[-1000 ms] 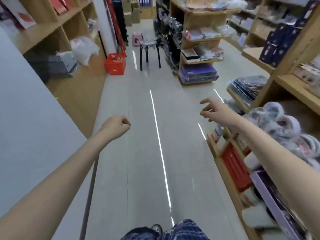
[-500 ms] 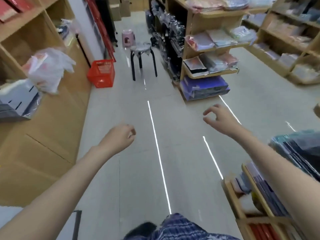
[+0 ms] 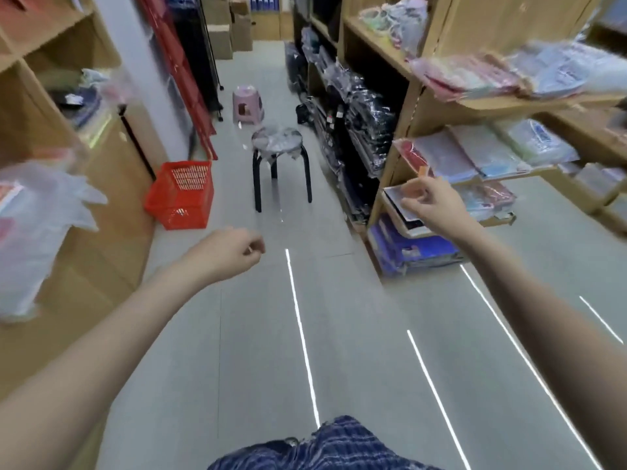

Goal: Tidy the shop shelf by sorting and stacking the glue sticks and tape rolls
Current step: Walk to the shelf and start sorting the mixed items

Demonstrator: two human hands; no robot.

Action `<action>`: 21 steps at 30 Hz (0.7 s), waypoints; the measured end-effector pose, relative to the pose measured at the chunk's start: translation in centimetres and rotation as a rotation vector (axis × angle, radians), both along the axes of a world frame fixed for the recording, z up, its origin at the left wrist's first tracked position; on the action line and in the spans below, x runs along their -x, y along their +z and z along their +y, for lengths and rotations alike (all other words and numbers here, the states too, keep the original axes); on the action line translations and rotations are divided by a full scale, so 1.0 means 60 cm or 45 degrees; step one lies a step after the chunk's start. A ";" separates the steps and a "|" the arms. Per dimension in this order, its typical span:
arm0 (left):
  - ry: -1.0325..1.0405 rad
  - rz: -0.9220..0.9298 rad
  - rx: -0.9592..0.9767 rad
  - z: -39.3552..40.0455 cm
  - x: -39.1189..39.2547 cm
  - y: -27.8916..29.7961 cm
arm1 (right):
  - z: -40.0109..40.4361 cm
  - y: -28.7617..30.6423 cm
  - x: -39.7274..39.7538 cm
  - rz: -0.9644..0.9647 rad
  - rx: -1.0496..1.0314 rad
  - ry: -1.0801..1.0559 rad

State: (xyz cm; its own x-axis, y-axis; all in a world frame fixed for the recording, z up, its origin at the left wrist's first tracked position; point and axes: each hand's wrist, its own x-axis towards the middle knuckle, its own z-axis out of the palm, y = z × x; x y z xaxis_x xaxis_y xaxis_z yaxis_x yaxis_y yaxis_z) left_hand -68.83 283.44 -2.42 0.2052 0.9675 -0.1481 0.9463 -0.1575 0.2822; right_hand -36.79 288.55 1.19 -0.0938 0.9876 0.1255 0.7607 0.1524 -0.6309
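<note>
I see no glue sticks or tape rolls that I can make out in this view. My left hand (image 3: 227, 254) is stretched out over the grey aisle floor, its fingers curled into a fist that holds nothing. My right hand (image 3: 437, 208) is raised further right, in front of the end of a wooden shelf unit (image 3: 400, 144). Its fingers are loosely bent and hold nothing. Both forearms are bare and reach forward from the bottom corners.
A black round stool (image 3: 278, 144) stands mid-aisle ahead, with a pink plastic stool (image 3: 247, 105) beyond it. A red basket (image 3: 181, 195) sits on the floor by the left wooden shelving (image 3: 112, 171). Bagged goods fill the right-hand shelves (image 3: 481, 154). Cardboard boxes (image 3: 220, 39) stand at the far end.
The view has moved forward down the aisle and turned; the stool, basket and right shelf unit are closer. The shelf with rolls at my right has left the view. Both hands stay empty.
</note>
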 end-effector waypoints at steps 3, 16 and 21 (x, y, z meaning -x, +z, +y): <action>0.056 -0.193 -0.113 0.171 0.018 0.026 | 0.156 0.010 0.025 0.153 0.091 -0.066; 0.554 -0.962 -0.342 0.952 0.115 0.050 | 0.902 0.004 0.158 -0.006 0.047 -0.068; 0.487 -0.928 -0.331 1.198 0.139 0.052 | 1.134 0.009 0.212 -0.154 -0.018 -0.052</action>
State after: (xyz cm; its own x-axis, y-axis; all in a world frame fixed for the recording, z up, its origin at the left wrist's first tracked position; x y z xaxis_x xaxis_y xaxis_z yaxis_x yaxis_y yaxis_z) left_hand -77.17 355.30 0.72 -0.1840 0.9743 0.1298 0.5445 -0.0089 0.8387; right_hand -49.51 356.58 1.76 -0.0684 0.9892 0.1294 0.8368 0.1275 -0.5324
